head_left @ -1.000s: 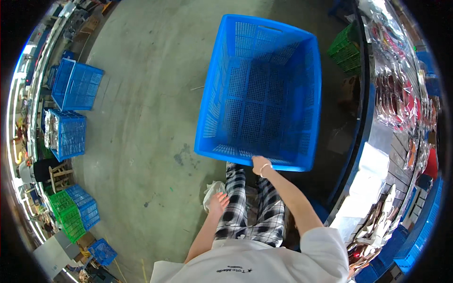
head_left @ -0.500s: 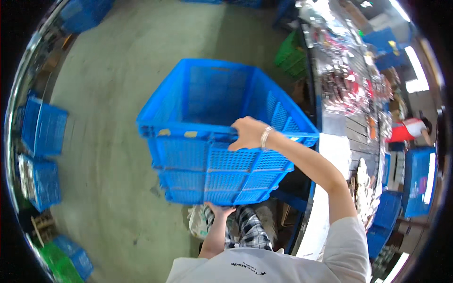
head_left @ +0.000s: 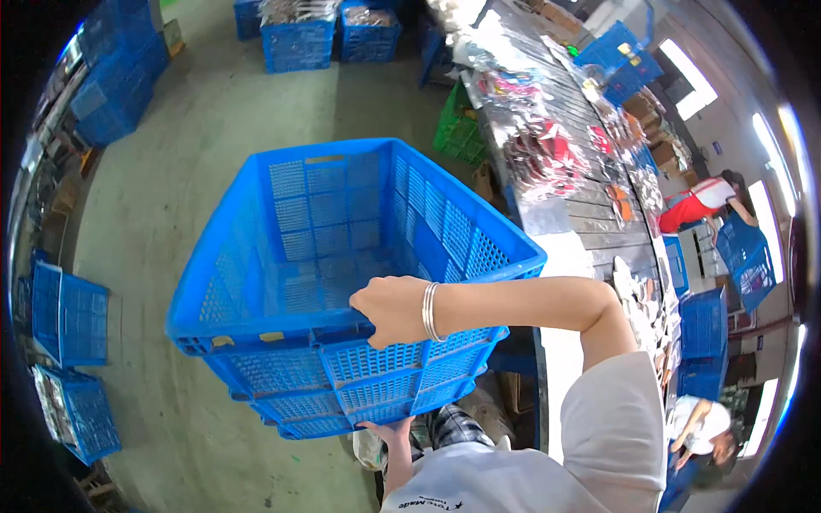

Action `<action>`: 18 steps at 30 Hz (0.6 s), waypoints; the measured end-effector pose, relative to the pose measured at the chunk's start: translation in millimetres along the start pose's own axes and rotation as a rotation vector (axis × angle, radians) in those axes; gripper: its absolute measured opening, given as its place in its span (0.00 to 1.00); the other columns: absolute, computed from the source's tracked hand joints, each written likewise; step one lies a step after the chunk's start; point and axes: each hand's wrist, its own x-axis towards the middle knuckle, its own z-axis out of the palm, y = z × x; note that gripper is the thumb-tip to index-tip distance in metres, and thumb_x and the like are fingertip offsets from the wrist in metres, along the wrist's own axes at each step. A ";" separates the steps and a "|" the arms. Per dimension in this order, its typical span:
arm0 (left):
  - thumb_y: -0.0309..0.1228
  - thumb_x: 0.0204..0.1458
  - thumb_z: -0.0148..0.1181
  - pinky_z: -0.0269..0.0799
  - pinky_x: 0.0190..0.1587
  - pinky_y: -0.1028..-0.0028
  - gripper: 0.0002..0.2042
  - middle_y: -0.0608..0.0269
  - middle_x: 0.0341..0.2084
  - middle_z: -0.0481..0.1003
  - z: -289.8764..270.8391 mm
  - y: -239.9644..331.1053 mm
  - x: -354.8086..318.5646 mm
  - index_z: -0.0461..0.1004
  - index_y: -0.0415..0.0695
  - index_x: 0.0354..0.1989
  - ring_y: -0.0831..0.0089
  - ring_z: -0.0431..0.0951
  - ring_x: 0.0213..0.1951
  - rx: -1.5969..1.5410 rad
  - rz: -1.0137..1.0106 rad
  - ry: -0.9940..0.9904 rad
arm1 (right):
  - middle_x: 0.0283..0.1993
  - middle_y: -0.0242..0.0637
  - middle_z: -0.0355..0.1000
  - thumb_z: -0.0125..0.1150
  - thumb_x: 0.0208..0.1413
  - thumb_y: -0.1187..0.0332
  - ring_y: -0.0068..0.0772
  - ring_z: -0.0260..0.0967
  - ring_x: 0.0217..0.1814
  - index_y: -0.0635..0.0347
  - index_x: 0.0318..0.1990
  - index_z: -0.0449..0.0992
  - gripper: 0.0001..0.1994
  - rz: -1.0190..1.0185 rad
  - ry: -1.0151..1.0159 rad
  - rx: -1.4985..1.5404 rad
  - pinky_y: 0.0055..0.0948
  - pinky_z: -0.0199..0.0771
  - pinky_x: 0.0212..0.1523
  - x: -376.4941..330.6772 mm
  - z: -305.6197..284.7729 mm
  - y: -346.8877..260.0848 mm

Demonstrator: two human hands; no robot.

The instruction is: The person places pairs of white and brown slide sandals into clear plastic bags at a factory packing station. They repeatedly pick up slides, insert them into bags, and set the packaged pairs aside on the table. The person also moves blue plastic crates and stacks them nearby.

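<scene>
A large blue plastic crate (head_left: 410, 380) with mesh walls hangs tilted in front of me, its open top facing up and away. Inside, its floor and far wall show bare plastic. My right hand (head_left: 389, 309), with bangles at the wrist, is closed over the near rim, fingers curled to the inside and thumb on the outer face. Under the crate's near bottom edge, my left hand (head_left: 393, 427) supports it from below; its fingers are partly hidden by the crate.
On my right runs a long worktable (head_left: 590, 227) piled with plastic-wrapped items. A green crate (head_left: 460, 128) stands beside it. More blue crates (head_left: 298, 44) stand ahead, and others (head_left: 81, 316) line the left side. Two people (head_left: 710, 197) work beyond the table.
The crate has swung left and lower in view, showing more of its inside. Both hands keep their hold. My view has shifted, bringing filled crates ahead and a second person into sight.
</scene>
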 end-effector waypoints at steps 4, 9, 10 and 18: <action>0.71 0.23 0.61 0.40 0.59 0.34 0.57 0.61 0.66 0.45 80.0 2.4 -1.4 0.47 0.58 0.66 0.48 0.43 0.65 -0.047 0.021 -0.070 | 0.34 0.55 0.73 0.65 0.39 0.67 0.54 0.73 0.40 0.71 0.36 0.73 0.17 -0.047 0.195 -0.077 0.43 0.75 0.39 -84.8 -30.8 -40.0; 0.67 0.23 0.64 0.41 0.61 0.38 0.58 0.60 0.66 0.46 177.5 -4.4 -6.8 0.48 0.52 0.66 0.48 0.44 0.65 -0.039 -0.022 -0.253 | 0.30 0.50 0.74 0.64 0.43 0.65 0.52 0.74 0.36 0.69 0.35 0.72 0.16 -0.122 0.438 -0.192 0.40 0.76 0.35 -190.2 -56.7 -101.8; 0.66 0.23 0.65 0.40 0.61 0.38 0.58 0.60 0.66 0.47 195.4 -7.0 -5.8 0.48 0.51 0.66 0.48 0.44 0.65 -0.013 -0.035 -0.320 | 0.28 0.49 0.73 0.64 0.44 0.63 0.52 0.74 0.35 0.70 0.36 0.71 0.18 -0.146 0.497 -0.236 0.39 0.76 0.33 -209.4 -59.2 -111.6; 0.60 0.23 0.70 0.39 0.62 0.39 0.57 0.56 0.65 0.49 316.2 -73.5 -55.5 0.51 0.46 0.64 0.48 0.46 0.65 -0.035 -0.221 -0.455 | 0.32 0.47 0.75 0.62 0.43 0.67 0.45 0.75 0.37 0.66 0.34 0.75 0.12 -0.143 0.799 -0.475 0.38 0.77 0.35 -318.4 -50.0 -198.5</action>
